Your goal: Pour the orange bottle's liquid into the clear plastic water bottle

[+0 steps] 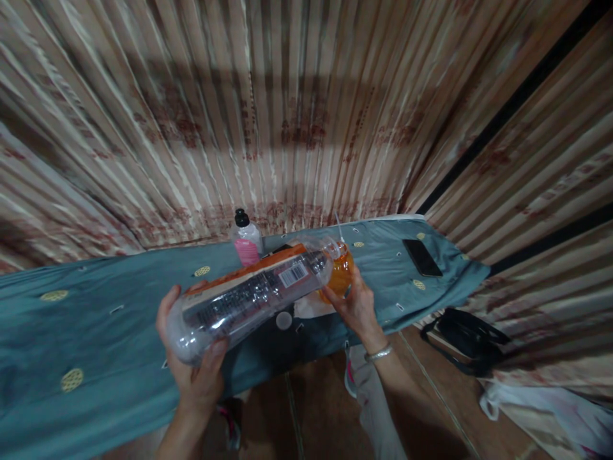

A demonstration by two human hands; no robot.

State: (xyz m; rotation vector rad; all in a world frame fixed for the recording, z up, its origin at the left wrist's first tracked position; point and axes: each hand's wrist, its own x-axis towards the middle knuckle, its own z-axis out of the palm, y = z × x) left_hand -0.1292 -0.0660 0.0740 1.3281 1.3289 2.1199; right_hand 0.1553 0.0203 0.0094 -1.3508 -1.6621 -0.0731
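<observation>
My left hand (198,374) is wrapped round the base of a large clear plastic bottle (249,297) with a barcode label. The bottle lies tilted, its neck toward the right, at the mouth of a smaller bottle of orange liquid (341,275). My right hand (357,300) grips that orange bottle from its right side. Whether the two mouths touch, I cannot tell. A thin whitish stick or tube (339,227) rises by the orange bottle's top. Below the large bottle lies a small round pale cap (284,321), beside a white sheet or tissue (311,308).
A bottle with pink liquid and a black cap (247,243) stands behind the large bottle. On the right of the teal cloth (119,326) lies a dark phone (422,257). A black bag (467,338) rests lower right, near a white bag (541,409). Pleated curtains (297,128) hang behind.
</observation>
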